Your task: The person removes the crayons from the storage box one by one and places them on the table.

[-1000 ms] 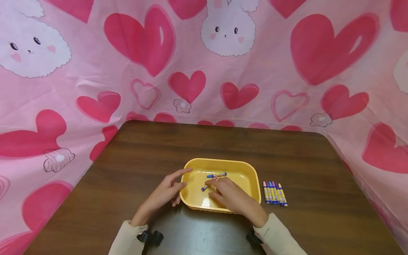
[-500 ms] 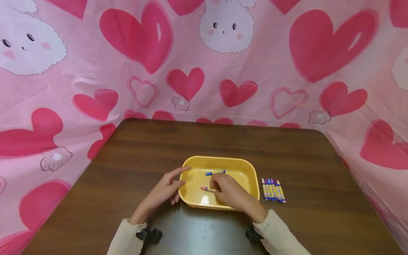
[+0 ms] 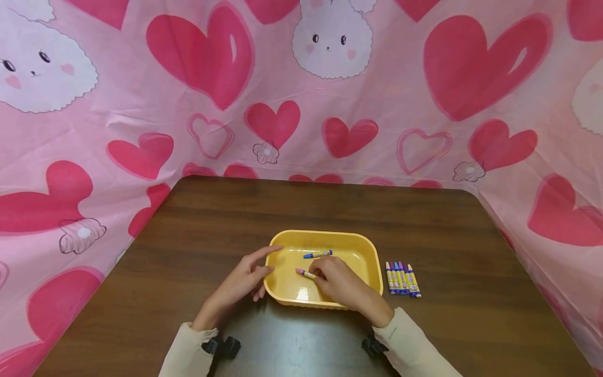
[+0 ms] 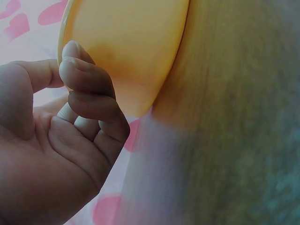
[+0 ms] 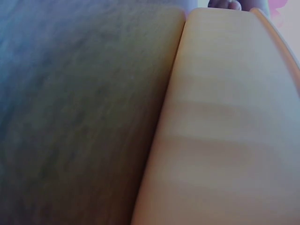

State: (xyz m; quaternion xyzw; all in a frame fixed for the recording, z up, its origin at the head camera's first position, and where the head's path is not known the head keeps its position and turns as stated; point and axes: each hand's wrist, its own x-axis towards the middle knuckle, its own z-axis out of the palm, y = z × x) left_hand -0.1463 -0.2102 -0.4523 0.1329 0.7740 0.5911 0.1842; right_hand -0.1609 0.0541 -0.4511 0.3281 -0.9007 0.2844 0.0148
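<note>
In the head view a yellow plastic tray [image 3: 282, 287] stands on the table. Inside it, my right hand [image 3: 343, 284] pinches a pink crayon [image 3: 306, 274], its pink tip pointing left. A blue crayon [image 3: 317, 254] lies on the tray floor just beyond those fingers. My left hand [image 3: 245, 280] holds the tray's left end, index finger and thumb reaching over the rim. The left wrist view shows its other fingers [image 4: 96, 84] bent against the outer wall. The right wrist view has only the tray's outer side [image 5: 215, 117] and left-hand fingertips [image 5: 225, 4]; the right hand is hidden there.
To the right of the tray, several crayons [image 3: 401, 278] lie side by side in a row on the dark wooden table [image 3: 226, 214]. A pink heart-patterned cloth [image 3: 301, 131] hangs behind and beside the table.
My right hand has picked up the pink crayon from the tray floor and swung it round so its tip points left. The left hand stays at the tray's left end.
</note>
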